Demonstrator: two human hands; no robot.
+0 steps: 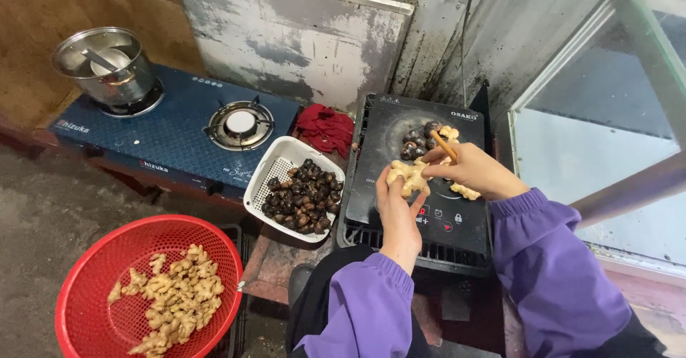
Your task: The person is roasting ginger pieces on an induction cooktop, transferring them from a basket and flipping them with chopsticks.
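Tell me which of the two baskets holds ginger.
The round red basket at lower left holds the pale ginger pieces. The white rectangular basket beside the gas stove holds dark, rounded pieces instead.

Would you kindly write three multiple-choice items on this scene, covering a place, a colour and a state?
1. Where does the white slotted plastic basket of dark shells lie?
A. between the blue gas stove and black induction hob
B. inside the pot
C. on the hob

2. What colour is the round plastic basket of ginger pieces?
A. green
B. red
C. white

3. What is the left hand doing?
A. hanging empty
B. lifting the pot
C. holding a knobbly pale ginger root

Answers: 1 A, it sits between them; 2 B, its rim is red; 3 C, its fingers grip the root.
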